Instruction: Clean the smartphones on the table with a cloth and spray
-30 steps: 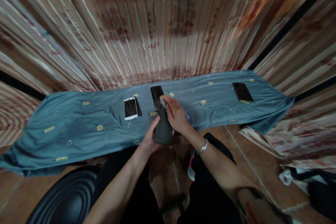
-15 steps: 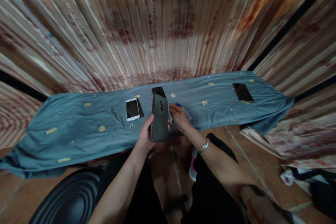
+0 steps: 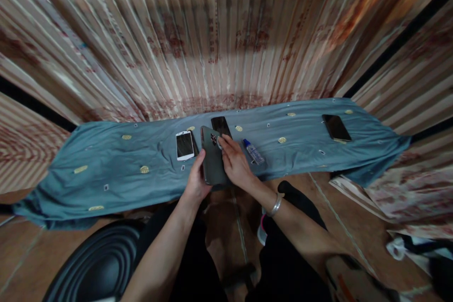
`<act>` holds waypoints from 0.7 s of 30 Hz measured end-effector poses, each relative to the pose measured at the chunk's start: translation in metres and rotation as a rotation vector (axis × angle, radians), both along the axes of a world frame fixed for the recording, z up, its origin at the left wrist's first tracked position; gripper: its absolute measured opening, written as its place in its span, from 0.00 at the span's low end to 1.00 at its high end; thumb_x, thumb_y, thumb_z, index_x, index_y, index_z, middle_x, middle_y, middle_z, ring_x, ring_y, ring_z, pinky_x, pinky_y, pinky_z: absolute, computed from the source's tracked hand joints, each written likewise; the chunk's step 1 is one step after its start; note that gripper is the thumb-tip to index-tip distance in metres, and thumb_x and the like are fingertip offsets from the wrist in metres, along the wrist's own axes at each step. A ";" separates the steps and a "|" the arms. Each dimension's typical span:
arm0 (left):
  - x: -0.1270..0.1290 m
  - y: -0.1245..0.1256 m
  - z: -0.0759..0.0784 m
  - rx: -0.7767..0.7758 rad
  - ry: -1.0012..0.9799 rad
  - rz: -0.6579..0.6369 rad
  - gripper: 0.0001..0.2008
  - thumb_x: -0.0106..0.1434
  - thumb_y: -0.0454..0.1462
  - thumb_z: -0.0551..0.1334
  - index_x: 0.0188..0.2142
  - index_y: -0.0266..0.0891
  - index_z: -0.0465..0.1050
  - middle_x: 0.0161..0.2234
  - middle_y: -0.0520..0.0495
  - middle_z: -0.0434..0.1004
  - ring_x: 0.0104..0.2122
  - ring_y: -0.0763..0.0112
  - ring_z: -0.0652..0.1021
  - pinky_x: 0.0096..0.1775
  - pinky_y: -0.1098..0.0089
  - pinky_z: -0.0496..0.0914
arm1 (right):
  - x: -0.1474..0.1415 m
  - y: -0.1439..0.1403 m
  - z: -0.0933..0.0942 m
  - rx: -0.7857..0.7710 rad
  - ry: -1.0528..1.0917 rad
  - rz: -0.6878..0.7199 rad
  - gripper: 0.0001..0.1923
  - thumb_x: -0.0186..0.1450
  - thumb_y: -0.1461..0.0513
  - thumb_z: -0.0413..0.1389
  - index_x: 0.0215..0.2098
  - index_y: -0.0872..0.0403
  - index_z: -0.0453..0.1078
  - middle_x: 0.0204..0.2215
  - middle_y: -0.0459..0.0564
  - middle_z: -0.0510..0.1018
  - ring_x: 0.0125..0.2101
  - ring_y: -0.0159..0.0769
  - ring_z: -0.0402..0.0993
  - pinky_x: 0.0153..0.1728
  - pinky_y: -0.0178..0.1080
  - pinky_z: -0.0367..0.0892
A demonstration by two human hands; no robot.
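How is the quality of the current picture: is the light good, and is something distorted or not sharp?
Head view: dim overall, with an orange glow at the upper right of the curtain; head view: folds fan outward, looking stretched near the edges; head view: print on the blue-capped tube is too soft to read.

Long blue cloth (image 3: 120, 165) as surface. On it: white phone (image 3: 184, 145) overlapping dark phone (image 3: 195, 144); middle phone (image 3: 221, 125); small bottle (image 3: 253, 152); right-hand phone (image 3: 336, 127).
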State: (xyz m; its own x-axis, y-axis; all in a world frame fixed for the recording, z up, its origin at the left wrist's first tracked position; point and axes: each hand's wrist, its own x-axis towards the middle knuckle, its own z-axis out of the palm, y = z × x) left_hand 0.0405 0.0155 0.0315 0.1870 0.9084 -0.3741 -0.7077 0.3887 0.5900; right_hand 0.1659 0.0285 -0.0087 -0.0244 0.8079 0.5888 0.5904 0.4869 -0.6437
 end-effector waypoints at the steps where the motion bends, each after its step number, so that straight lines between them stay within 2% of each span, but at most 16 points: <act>1: -0.001 0.001 0.000 0.004 0.000 0.010 0.13 0.63 0.41 0.60 0.39 0.35 0.78 0.34 0.45 0.84 0.41 0.64 0.82 0.50 0.68 0.73 | -0.001 -0.002 0.001 0.010 -0.019 0.011 0.25 0.68 0.67 0.44 0.62 0.50 0.62 0.63 0.54 0.64 0.63 0.42 0.59 0.63 0.52 0.58; 3: -0.003 0.002 0.000 0.014 -0.003 0.015 0.13 0.63 0.41 0.60 0.40 0.34 0.78 0.35 0.44 0.84 0.44 0.62 0.81 0.51 0.66 0.72 | -0.001 -0.005 0.005 0.025 -0.054 0.031 0.26 0.66 0.68 0.45 0.62 0.52 0.63 0.63 0.55 0.63 0.63 0.44 0.58 0.63 0.53 0.58; 6: -0.005 0.004 0.002 0.028 -0.019 0.027 0.12 0.62 0.41 0.61 0.40 0.34 0.78 0.36 0.44 0.84 0.46 0.62 0.80 0.52 0.66 0.71 | -0.001 -0.011 0.012 0.039 -0.102 0.064 0.25 0.66 0.69 0.45 0.60 0.55 0.66 0.60 0.58 0.67 0.60 0.46 0.62 0.61 0.54 0.61; 10: -0.005 0.007 0.008 0.009 -0.034 0.084 0.13 0.65 0.39 0.58 0.37 0.33 0.78 0.33 0.44 0.84 0.43 0.65 0.81 0.51 0.68 0.72 | -0.004 -0.023 0.021 0.058 -0.122 0.157 0.25 0.67 0.69 0.44 0.59 0.52 0.67 0.55 0.55 0.72 0.55 0.43 0.67 0.58 0.52 0.65; 13: -0.005 0.008 0.009 -0.011 -0.037 0.107 0.14 0.66 0.39 0.57 0.34 0.33 0.78 0.30 0.44 0.83 0.40 0.66 0.82 0.50 0.69 0.72 | -0.007 -0.030 0.026 0.091 -0.127 0.205 0.24 0.68 0.68 0.44 0.59 0.54 0.67 0.54 0.56 0.73 0.55 0.42 0.67 0.57 0.49 0.67; 17: -0.001 0.006 0.001 -0.012 -0.032 0.075 0.10 0.62 0.39 0.62 0.34 0.34 0.78 0.27 0.47 0.81 0.38 0.68 0.82 0.49 0.71 0.72 | -0.006 -0.029 0.029 0.114 -0.137 0.189 0.23 0.69 0.68 0.43 0.59 0.55 0.67 0.55 0.57 0.73 0.55 0.41 0.67 0.57 0.49 0.66; 21: 0.008 -0.001 -0.004 -0.030 -0.013 0.002 0.10 0.63 0.37 0.61 0.39 0.33 0.78 0.34 0.45 0.83 0.41 0.66 0.81 0.50 0.69 0.72 | 0.002 -0.016 0.028 0.143 -0.108 0.112 0.23 0.69 0.68 0.43 0.59 0.54 0.67 0.57 0.58 0.71 0.57 0.42 0.66 0.58 0.50 0.65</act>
